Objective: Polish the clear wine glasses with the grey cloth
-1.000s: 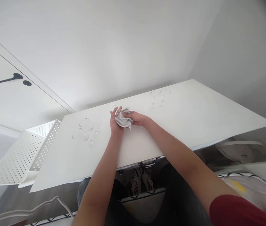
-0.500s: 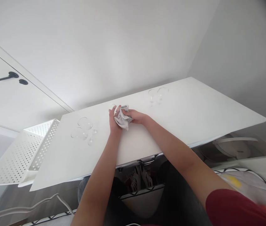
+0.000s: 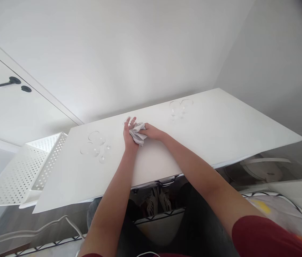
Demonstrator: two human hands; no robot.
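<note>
Left hand (image 3: 129,137): a clear glass (image 3: 125,121) is cradled!
Right hand (image 3: 152,131): white cloth (image 3: 137,136) gripped, bunched against left palm!
White table (image 3: 199,135): stemmed glasses (image 3: 102,140) paired either side!

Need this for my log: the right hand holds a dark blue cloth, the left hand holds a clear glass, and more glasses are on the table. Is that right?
Only the colour is wrong: the head view shows a whitish cloth. The right hand holds it, the left hand holds a clear glass, and more glasses are on the table.
</note>
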